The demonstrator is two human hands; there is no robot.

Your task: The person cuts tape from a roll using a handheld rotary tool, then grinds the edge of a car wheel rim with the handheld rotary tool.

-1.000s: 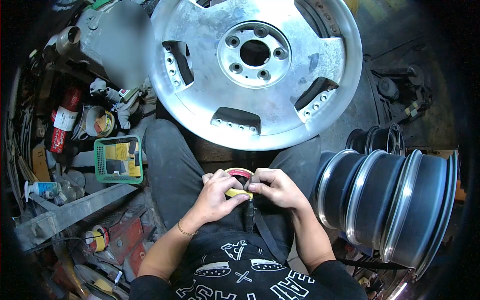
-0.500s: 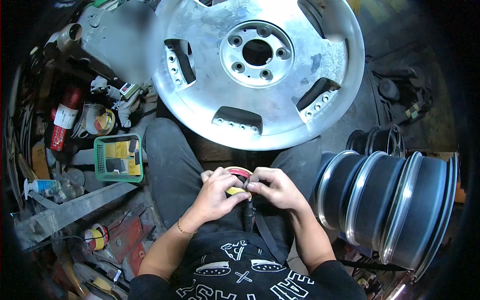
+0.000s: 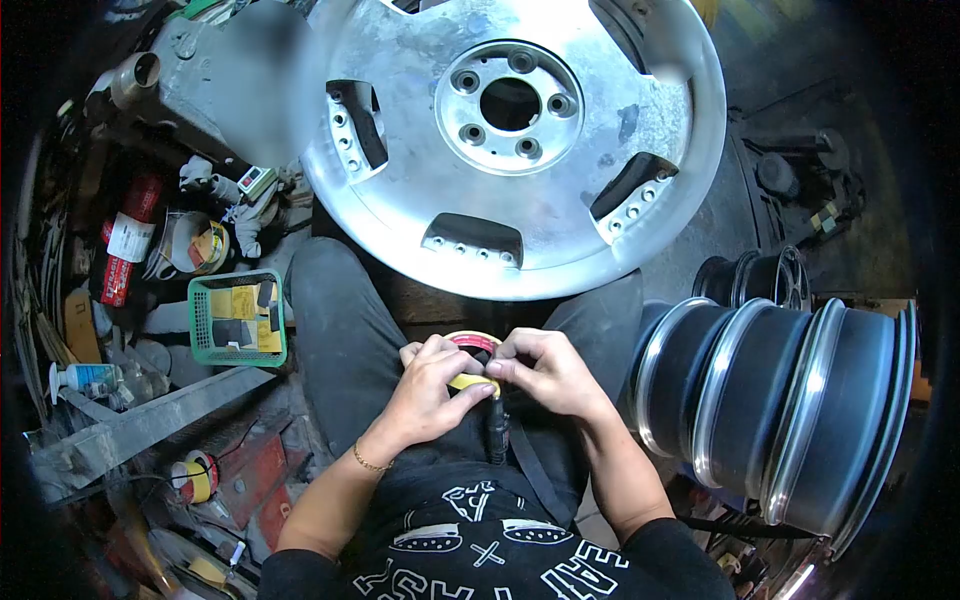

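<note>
Above my lap, my left hand (image 3: 432,385) is closed around a roll of yellow tape (image 3: 470,336) with a red inner ring. A strip of yellow tape (image 3: 468,382) stretches below the roll toward the tip of a slim black tool (image 3: 497,432). This tool stands upright between my legs, its lower end against my dark clothing. My left thumb lies at its top. My right hand (image 3: 545,370) is pinched closed just above the tool's tip, beside the roll. What those fingertips hold is hidden.
A large bare-metal wheel (image 3: 400,220) lies in front of my knees. Several wheel rims (image 3: 775,400) are stacked at the right. At left are a green basket (image 3: 192,320) with yellow and dark sheets, a metal beam (image 3: 150,425) and a red spray can (image 3: 125,240).
My right hand has risen slightly, and its fingers have shifted at the tool's tip. The left hand keeps its hold on the tape roll.
</note>
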